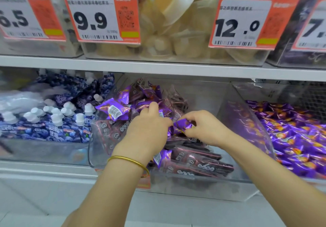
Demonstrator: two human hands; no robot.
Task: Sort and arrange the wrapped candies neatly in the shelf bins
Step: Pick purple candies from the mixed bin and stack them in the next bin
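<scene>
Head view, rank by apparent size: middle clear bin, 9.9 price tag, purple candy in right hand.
1. middle clear bin
2. 9.9 price tag
3. purple candy, partly covered by the right hand, but clearly the smallest.

Bright even overhead light; soft motion blur throughout; wide-angle bending at edges; faint shadows.

So the clear plastic bin [220, 189] on the lower shelf is a jumble of shiny purple wrapped candies and flat dark maroon packets [197, 161]. Both hands are in it: the right hand [206, 128] pinches one purple wrapped candy [183, 124], and the left hand [150, 126] is right against its other end, fingers hidden. Left of the bin are blue white-capped pouches [58, 121]; right of it, more purple candies [291, 135].
</scene>
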